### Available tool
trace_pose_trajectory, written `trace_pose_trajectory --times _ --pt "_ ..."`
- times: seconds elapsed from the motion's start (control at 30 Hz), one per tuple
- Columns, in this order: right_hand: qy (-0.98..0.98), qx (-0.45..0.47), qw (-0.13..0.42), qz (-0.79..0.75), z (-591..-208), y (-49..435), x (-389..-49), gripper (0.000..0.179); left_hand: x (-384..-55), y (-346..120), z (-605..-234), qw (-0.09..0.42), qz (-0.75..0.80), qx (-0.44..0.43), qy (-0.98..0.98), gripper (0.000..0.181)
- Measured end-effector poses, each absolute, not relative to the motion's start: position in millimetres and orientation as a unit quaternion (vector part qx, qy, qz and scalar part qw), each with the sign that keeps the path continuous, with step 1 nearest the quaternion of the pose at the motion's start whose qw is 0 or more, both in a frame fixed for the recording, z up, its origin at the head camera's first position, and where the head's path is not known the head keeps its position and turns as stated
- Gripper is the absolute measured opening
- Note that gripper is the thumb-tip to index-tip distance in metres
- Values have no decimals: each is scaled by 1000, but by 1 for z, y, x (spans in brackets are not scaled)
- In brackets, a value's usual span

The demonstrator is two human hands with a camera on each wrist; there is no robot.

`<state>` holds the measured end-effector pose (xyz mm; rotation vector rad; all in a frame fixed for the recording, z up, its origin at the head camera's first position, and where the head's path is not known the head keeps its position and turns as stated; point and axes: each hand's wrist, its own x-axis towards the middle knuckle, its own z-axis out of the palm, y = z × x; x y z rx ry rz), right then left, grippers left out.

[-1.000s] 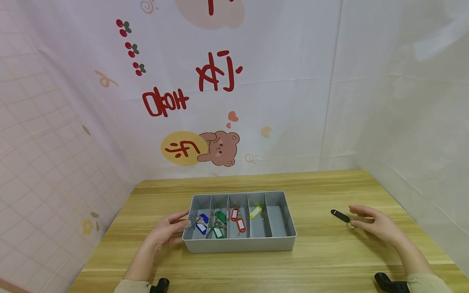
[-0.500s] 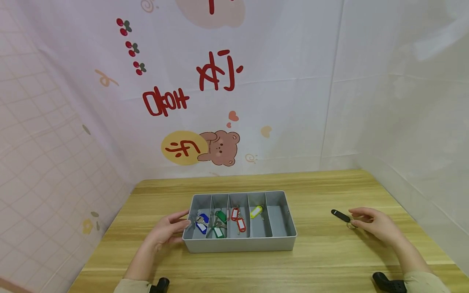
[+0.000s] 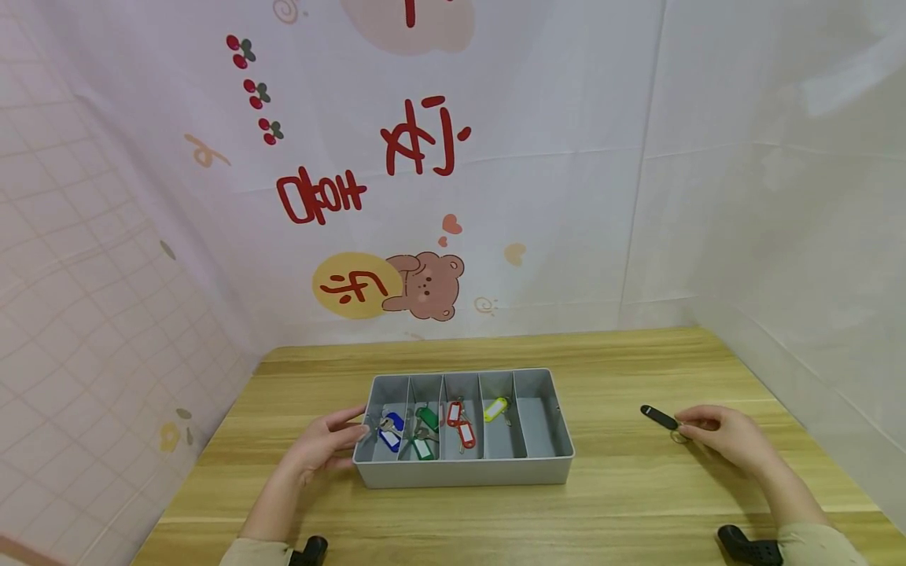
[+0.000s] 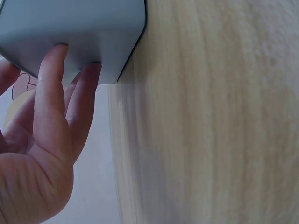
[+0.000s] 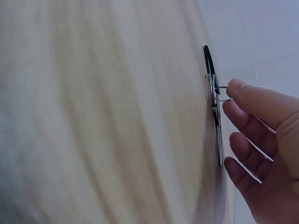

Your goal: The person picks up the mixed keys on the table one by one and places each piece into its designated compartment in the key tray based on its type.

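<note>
A grey box with compartments (image 3: 463,473) stands on the wooden table. My left hand (image 3: 327,444) holds its left end, the thumb over the rim and the fingers against the outer wall (image 4: 107,46). Inside lie blue key tags (image 3: 390,442), green key tags (image 3: 422,449), red key tags (image 3: 465,434) and a yellow key tag (image 3: 495,409), with keys. Right of the box, a black key tag (image 3: 659,417) lies on the table. My right hand (image 3: 729,436) pinches its metal ring (image 5: 224,87) between thumb and forefinger; a key (image 5: 219,140) hangs along the tabletop.
The box's rightmost compartment (image 3: 541,424) holds nothing visible. Bare wood (image 3: 602,393) lies between the box and the black tag. A white printed curtain (image 3: 552,196) closes off the back and sides of the table (image 3: 495,523).
My right forefinger has come down toward the thumb at the black tag's ring, and that hand has shifted slightly left. The left hand and the box have stayed put.
</note>
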<state>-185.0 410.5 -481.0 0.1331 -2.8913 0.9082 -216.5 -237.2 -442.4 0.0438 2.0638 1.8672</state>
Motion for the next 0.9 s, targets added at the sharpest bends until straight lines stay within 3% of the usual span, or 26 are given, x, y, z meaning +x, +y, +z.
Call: trace_pose_trajectory --times 0.6,0.9 --pt "-958 26 38 283 -482 408 -189 20 -215 -236 -442 175 658 16 733 72" --pt "-958 27 57 281 -480 406 -187 16 -215 -236 -442 176 660 12 730 73"
